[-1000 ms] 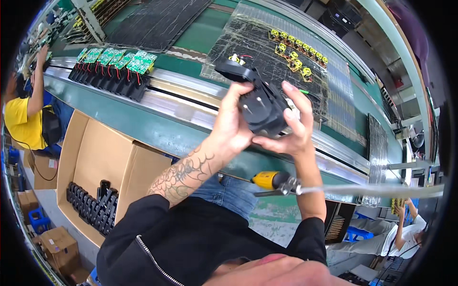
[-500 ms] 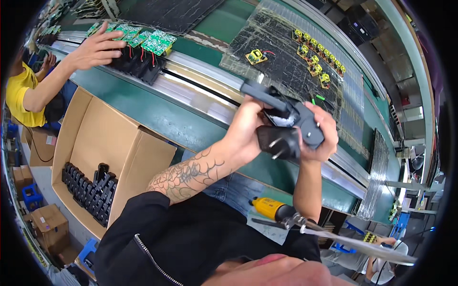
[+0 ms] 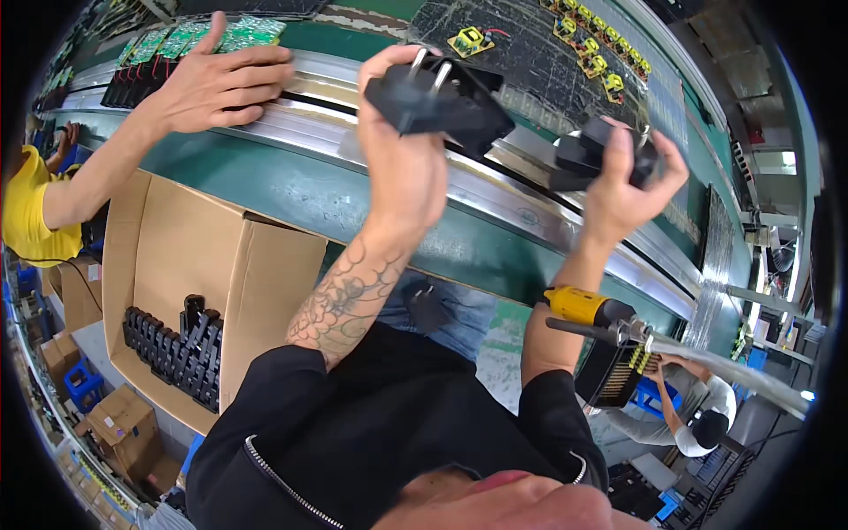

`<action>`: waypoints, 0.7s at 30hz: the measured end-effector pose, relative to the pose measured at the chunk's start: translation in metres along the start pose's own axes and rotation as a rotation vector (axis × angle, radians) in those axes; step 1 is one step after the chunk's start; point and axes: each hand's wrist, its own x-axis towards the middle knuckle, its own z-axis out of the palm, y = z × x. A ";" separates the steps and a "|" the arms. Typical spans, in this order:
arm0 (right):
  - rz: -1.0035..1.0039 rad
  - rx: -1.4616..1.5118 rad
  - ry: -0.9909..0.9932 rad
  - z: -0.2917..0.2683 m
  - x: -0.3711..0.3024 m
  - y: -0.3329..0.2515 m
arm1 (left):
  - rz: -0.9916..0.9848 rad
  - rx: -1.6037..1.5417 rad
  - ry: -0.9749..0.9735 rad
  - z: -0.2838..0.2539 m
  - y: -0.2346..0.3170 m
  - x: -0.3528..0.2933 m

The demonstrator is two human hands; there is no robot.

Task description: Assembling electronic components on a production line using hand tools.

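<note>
My left hand [image 3: 402,172] is closed around black plug housings [image 3: 442,108], lifted over the metal rail. Two metal prongs stick up from the nearer one, and a hollow black shell shows behind it. To the right, my right hand [image 3: 629,193] grips another black plug housing [image 3: 580,159] between thumb and fingers, slightly blurred, with a metal prong beside the fingertips. A further black plug piece [image 3: 427,306] with small prongs lies on my jeans. The two hands are well apart.
A co-worker's hand [image 3: 221,88] reaches over the rail [image 3: 309,132] near green circuit boards [image 3: 252,34]. Yellow components [image 3: 594,64] sit on the black mat. A cardboard box [image 3: 185,238] holds stacked black housings [image 3: 181,349]. A yellow power screwdriver [image 3: 579,305] hangs by my right forearm.
My hands have separated: the left moved up and left, the right moved up and right, each with black housings. A plug piece now shows on my lap. The co-worker's hand came closer.
</note>
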 end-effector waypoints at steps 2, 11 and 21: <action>0.315 -0.038 -0.366 -0.022 0.019 -0.007 | 0.110 0.188 -0.064 -0.016 0.011 -0.002; 0.376 -0.660 -1.397 -0.011 0.039 -0.042 | 0.191 0.742 -0.175 -0.036 0.062 -0.018; 0.477 -0.791 -1.320 -0.023 0.046 -0.036 | 0.150 0.887 -0.167 -0.040 0.079 -0.022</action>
